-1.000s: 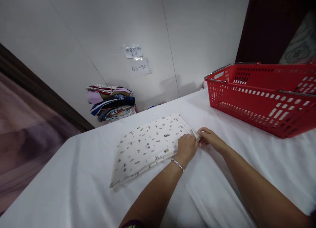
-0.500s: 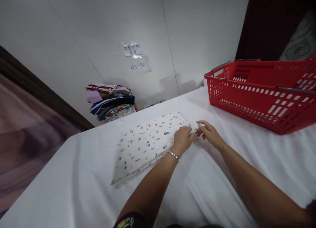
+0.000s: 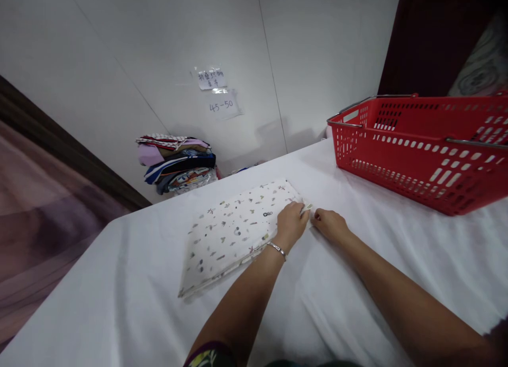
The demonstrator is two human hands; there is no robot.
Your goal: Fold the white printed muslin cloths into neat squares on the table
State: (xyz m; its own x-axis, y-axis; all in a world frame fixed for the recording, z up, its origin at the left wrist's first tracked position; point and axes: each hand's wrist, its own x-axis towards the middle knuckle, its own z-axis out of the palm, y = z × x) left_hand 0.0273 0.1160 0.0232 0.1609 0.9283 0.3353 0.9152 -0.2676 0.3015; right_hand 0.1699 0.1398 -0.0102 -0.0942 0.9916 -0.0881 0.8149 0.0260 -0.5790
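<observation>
A folded white cloth with small coloured prints [image 3: 234, 232] lies flat on the white-covered table [image 3: 119, 303]. My left hand [image 3: 291, 224], with a thin bracelet at the wrist, rests on the cloth's right corner, fingers curled and pinching its edge. My right hand [image 3: 329, 224] lies just to the right of that corner, fingers curled under against the sheet, touching the corner's tip. What the right fingers hold is hidden.
A red plastic basket [image 3: 420, 144] with metal handles stands at the table's back right. A stack of folded clothes [image 3: 177, 163] sits against the white wall beyond the far edge. Two paper notes [image 3: 218, 91] are taped to the wall.
My right hand has dropped from a raised, partly open pose to a curled one pressed on the sheet at the cloth's corner. The left hand stays on the corner.
</observation>
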